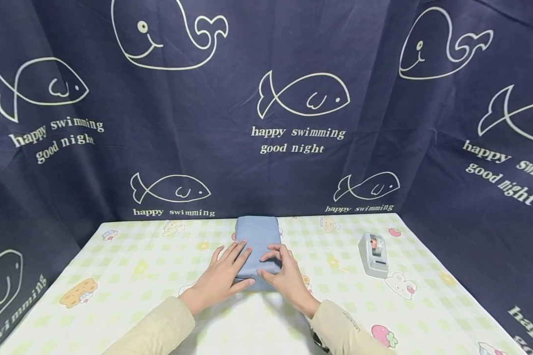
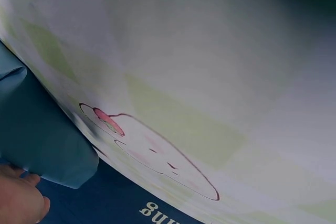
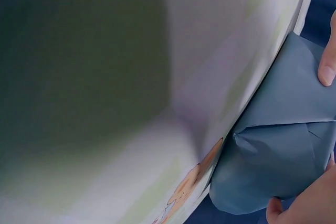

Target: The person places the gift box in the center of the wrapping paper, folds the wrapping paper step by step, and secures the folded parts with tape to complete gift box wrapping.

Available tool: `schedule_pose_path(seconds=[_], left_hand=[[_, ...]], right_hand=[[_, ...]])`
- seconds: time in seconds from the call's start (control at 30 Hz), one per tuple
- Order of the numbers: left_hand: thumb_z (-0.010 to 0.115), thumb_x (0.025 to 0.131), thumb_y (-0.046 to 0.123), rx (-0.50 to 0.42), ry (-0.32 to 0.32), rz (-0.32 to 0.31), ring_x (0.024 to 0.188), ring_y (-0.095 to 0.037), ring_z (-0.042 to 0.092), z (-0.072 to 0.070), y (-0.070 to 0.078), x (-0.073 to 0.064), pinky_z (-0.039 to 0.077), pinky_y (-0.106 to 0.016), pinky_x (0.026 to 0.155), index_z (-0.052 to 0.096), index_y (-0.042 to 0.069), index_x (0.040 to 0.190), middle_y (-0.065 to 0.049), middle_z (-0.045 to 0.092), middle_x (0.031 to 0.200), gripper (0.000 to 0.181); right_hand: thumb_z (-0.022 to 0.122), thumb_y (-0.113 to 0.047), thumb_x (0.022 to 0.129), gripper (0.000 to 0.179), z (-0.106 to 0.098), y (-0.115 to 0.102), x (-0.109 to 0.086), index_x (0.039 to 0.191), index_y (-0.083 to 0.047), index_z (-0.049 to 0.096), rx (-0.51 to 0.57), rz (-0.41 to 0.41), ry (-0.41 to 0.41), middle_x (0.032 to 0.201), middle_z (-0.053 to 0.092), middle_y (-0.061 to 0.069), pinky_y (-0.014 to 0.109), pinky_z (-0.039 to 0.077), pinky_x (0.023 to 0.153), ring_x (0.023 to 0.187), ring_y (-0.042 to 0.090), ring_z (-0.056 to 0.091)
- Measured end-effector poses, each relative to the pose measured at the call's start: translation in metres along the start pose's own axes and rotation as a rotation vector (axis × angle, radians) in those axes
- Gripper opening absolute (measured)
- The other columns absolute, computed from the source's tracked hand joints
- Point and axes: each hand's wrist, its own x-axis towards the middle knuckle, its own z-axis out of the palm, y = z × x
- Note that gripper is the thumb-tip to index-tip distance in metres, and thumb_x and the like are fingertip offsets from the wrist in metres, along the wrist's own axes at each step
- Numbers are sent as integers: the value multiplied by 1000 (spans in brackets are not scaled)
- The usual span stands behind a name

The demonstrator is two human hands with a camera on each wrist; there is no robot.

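A blue-grey wrapped package (image 1: 256, 229), box-shaped with a smooth papery covering, lies lengthwise near the middle of the table. My left hand (image 1: 219, 276) rests on its left side, fingers spread and fairly straight over the top, thumb at the near end. From the right, my right hand (image 1: 288, 278) holds the near part with bent fingers, thumb and forefinger tips close together on the covering. In the right wrist view the package (image 3: 278, 166) shows a crease across its end and a small tucked corner. The left wrist view catches only one end of the package (image 2: 47, 124).
A grey tape dispenser (image 1: 374, 256) with a small roll in it stands to the right on the table. The patterned tablecloth (image 1: 151, 246) covers the table. A dark blue curtain (image 1: 231, 148) with fish and whale drawings hangs behind and at both sides.
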Motion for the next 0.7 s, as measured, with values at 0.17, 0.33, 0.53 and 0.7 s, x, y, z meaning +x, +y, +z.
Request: schedule_pose_path(seconds=[0.17, 0.33, 0.53, 0.7], left_hand=[[46, 88, 57, -8, 7, 0, 136, -32, 27, 1, -1, 0, 20, -55, 107, 32, 12, 143, -11, 28, 149, 73], [48, 87, 56, -13, 8, -3, 136, -32, 27, 1, -1, 0, 18, -54, 107, 32, 12, 143, -11, 28, 149, 72], [48, 87, 56, -17, 11, 0, 136, -32, 27, 1, -1, 0, 19, -54, 107, 33, 12, 142, -11, 28, 149, 72], [46, 88, 57, -12, 7, 3, 137, -32, 26, 1, -1, 0, 19, -55, 107, 31, 13, 143, -10, 26, 150, 73]], right_hand=[[76, -9, 71, 51, 0, 1, 0, 114, -5, 49, 17, 8, -3, 93, 68, -2, 36, 35, 96, 105, 20, 48], [77, -7, 71, 50, 1, 2, 1, 113, -7, 51, 0, -25, 12, 95, 65, 1, 36, 35, 93, 102, 22, 48], [77, -6, 69, 33, 0, 0, 2, 94, -13, 57, -66, -83, 22, 98, 59, -1, 33, 36, 85, 95, 18, 46], [75, -8, 72, 15, 0, 0, 2, 78, -15, 64, -63, -75, -14, 102, 53, 0, 31, 35, 82, 96, 15, 38]])
